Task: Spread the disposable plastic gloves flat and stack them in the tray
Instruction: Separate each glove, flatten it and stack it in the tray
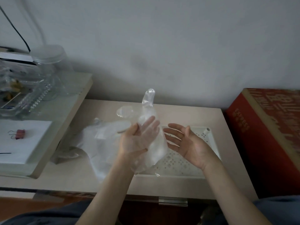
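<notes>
1. A seated person's dark blue trouser legs (pixel 40 216) fill the bottom edge, with both bare forearms reaching forward over a beige low table (pixel 178 109). A metal drawer handle (pixel 172 202) shows on its front.
2. The left hand (pixel 134 142) is held palm up, fingers straight and together. A clear disposable plastic glove (pixel 158 143) is draped over them, so the fingers show through the film. The thumb stands up at the glove's left edge; whether it presses the plastic cannot be told.
3. The right hand (pixel 186 143) hovers just beside the glove, palm turned toward it, fingers spread wide and relaxed, holding nothing.
4. The glove hangs above the near left corner of a white perforated plastic tray (pixel 212 140) that sits on the table; one glove finger points upward, puffed with air.
5. A loose heap of clear plastic gloves (pixel 100 138) lies on the table, left of the tray.
6. To the left, a higher beige shelf (pixel 78 98) carries white paper (pixel 32 143) with a red binder clip (pixel 17 133), clear plastic boxes (pixel 32 96) and a clear lidded jar (pixel 48 57).
7. To the right stands a red cardboard box (pixel 259 143) printed with the word "EXPRESS"; its other lettering is too blurred to read.
8. Behind everything is a plain grey-white wall (pixel 162 38), with a black cable (pixel 17 30) running down at far left.
</notes>
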Demonstrator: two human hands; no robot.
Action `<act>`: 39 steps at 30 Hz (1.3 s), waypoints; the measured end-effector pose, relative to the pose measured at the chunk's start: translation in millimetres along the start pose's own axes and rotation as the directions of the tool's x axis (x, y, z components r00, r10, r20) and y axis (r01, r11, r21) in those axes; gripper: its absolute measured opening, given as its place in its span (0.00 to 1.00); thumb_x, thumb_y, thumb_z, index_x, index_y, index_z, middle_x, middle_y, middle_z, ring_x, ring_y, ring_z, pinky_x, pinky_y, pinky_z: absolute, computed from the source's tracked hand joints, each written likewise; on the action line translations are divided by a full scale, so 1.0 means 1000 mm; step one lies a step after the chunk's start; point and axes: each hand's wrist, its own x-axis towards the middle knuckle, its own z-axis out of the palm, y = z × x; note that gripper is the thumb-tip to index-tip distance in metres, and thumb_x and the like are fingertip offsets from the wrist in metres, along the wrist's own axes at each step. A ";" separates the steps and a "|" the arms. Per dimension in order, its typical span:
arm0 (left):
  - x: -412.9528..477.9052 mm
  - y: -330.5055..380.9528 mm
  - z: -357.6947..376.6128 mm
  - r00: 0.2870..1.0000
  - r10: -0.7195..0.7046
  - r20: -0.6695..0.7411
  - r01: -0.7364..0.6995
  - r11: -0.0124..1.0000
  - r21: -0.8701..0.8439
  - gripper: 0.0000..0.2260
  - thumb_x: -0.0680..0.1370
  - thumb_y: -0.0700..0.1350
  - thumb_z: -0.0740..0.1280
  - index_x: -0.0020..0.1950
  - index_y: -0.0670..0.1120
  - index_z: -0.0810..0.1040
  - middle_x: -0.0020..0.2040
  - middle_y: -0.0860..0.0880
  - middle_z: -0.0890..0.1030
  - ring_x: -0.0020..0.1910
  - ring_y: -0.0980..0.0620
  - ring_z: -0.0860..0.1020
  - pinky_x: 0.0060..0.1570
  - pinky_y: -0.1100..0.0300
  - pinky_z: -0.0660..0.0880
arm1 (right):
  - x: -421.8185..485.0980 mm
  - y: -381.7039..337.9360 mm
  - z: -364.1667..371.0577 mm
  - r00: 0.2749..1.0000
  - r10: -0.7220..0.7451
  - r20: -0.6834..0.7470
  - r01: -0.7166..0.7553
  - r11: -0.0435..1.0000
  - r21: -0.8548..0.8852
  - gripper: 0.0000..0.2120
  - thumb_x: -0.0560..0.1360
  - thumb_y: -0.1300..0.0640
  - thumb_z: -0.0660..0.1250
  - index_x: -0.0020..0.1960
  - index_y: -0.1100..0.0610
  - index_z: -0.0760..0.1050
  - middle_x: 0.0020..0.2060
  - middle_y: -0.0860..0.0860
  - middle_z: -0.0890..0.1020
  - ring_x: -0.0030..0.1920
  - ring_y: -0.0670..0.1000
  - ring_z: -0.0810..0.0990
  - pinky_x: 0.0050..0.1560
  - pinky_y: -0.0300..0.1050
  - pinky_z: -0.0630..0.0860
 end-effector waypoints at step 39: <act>0.028 -0.060 -0.007 0.962 -0.140 -0.236 0.258 0.172 0.951 0.11 0.78 0.49 0.61 0.46 0.41 0.72 0.45 0.45 0.79 0.44 0.45 0.79 0.51 0.50 0.78 | -0.024 -0.006 -0.088 0.771 -0.108 -0.628 -0.215 0.884 -0.416 0.06 0.75 0.68 0.67 0.51 0.65 0.75 0.39 0.55 0.78 0.31 0.47 0.80 0.36 0.38 0.78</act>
